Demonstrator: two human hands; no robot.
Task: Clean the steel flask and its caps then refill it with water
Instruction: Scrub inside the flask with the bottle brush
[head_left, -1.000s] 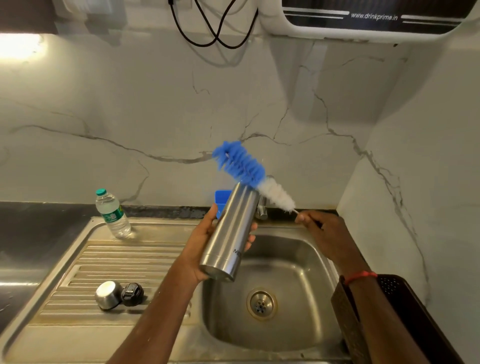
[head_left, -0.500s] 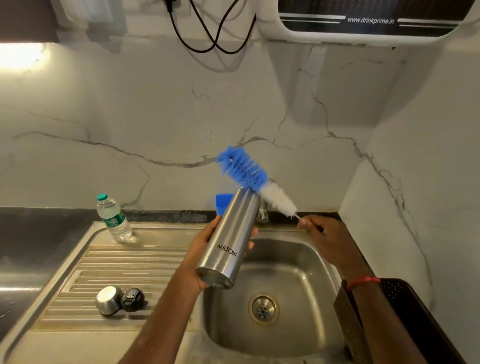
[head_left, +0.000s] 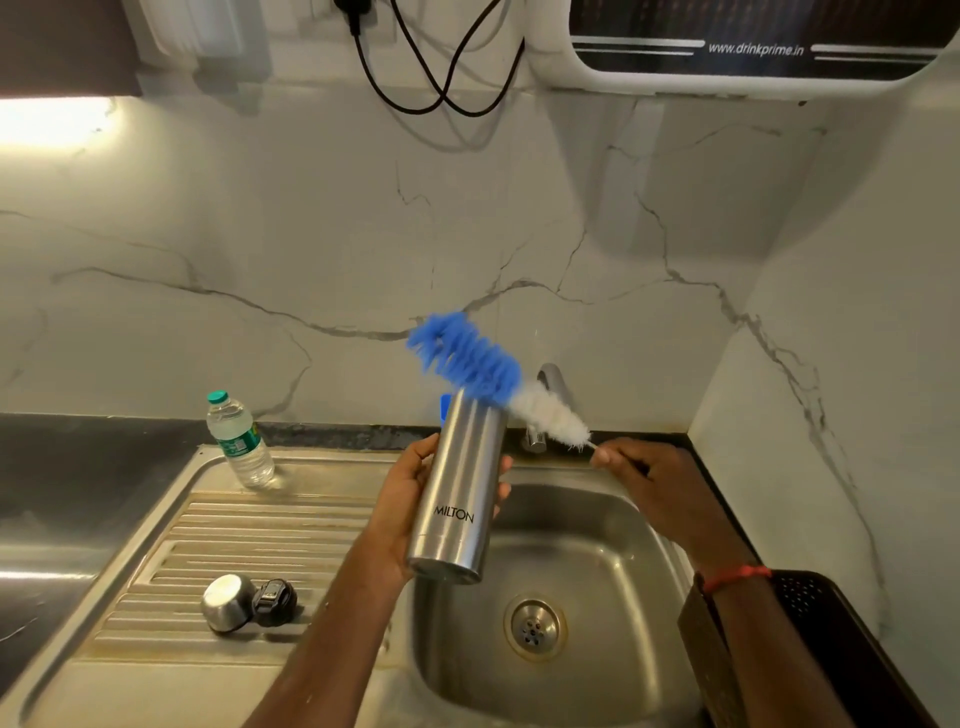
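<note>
Frame centre: the steel flask (head_left: 465, 488) tilts above the sink (head_left: 613, 545), the left hand (head_left: 410, 499) with its grip clamped round it; the right hand (head_left: 649, 488) pinches the bottle brush (head_left: 467, 358) (bristles outside the mouth). Steadying the flask and feeding bristles straight in should serve best.

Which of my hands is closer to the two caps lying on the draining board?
Left. The left hand grips the steel flask right of the caps; the right hand, pinching the bottle brush, is farther right, over the sink.
</note>
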